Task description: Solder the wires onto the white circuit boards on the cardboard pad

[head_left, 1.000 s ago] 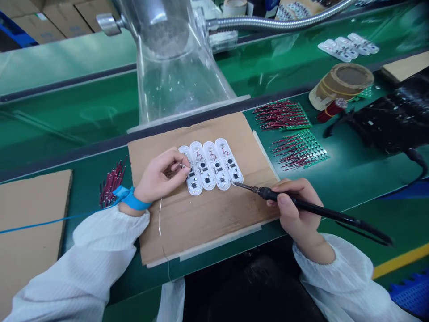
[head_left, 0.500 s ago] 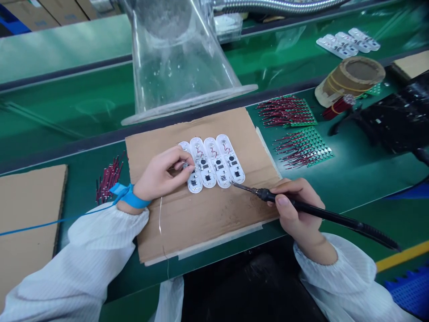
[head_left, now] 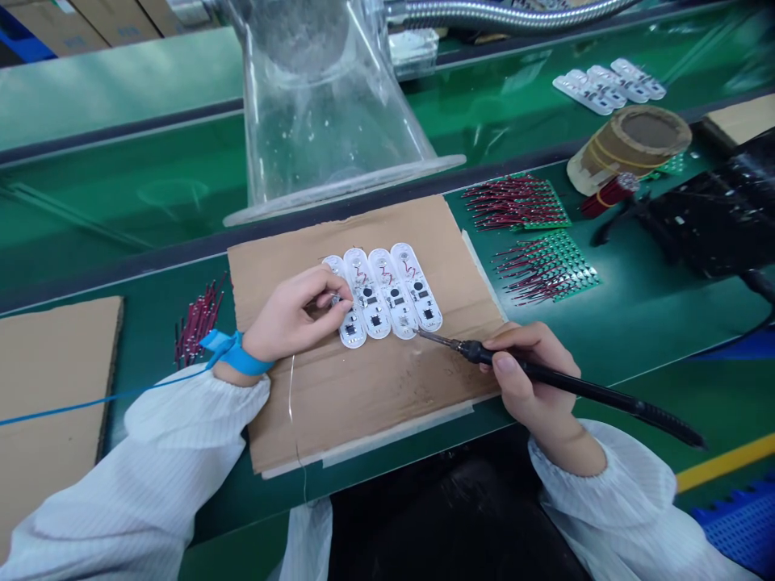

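To me, a light, steady touch looks best, with the right hand point(head_left: 538, 403) closed round the black soldering iron point(head_left: 596, 394) like a pencil, tip by the white boards point(head_left: 393, 290) on the cardboard point(head_left: 375, 379), and the left hand point(head_left: 303, 311) bent over them, pinching what seems thin wire point(head_left: 291, 391).

Cardboard sheet point(head_left: 363, 383) is showing matt papery face, rough edges. Green tabletop point(head_left: 635, 315) is gleaming, smooth. Pill-shaped boards point(head_left: 378, 323) are showing smooth white surfaces. Soldering iron point(head_left: 596, 391) is showing black plastic-looking handle, dull metal tip. Thin wire point(head_left: 291, 387) is glinting like bare metal. Hood point(head_left: 339, 137) is looking like clear glossy plastic, specked. Ribbed hose point(head_left: 484, 14) is shining, metallic. White sleeves point(head_left: 175, 424) are looking like thin crinkled cloth.
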A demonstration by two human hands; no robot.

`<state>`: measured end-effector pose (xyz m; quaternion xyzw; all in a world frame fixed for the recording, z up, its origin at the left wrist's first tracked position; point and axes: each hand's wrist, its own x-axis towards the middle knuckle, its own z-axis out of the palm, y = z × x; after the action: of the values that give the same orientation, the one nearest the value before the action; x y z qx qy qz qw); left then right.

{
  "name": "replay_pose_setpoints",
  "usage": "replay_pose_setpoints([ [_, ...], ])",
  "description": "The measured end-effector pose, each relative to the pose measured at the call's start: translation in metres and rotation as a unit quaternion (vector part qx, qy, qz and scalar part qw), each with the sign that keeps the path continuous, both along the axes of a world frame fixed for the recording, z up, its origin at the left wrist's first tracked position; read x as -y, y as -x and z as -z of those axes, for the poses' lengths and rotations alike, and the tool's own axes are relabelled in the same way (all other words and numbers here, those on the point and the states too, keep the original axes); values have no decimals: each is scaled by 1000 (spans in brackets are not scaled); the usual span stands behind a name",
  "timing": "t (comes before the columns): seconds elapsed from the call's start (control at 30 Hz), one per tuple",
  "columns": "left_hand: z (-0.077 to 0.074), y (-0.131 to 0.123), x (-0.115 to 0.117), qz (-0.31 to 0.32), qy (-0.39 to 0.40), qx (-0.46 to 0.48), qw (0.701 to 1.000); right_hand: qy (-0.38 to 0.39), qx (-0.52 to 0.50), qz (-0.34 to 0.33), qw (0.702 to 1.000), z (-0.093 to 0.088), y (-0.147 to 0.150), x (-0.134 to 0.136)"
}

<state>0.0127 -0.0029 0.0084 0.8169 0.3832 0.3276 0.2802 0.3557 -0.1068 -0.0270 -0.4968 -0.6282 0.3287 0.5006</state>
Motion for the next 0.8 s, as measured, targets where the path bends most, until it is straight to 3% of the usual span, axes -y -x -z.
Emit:
replay_pose_setpoints([
  [0.6,-1,0,0,8,-6,-1,1000,-16,5,2,1000,-2,1,-1],
  [0.8,0,0,0,18,-16,-1,1000,-26,51,-24,998,-7,3,-4],
])
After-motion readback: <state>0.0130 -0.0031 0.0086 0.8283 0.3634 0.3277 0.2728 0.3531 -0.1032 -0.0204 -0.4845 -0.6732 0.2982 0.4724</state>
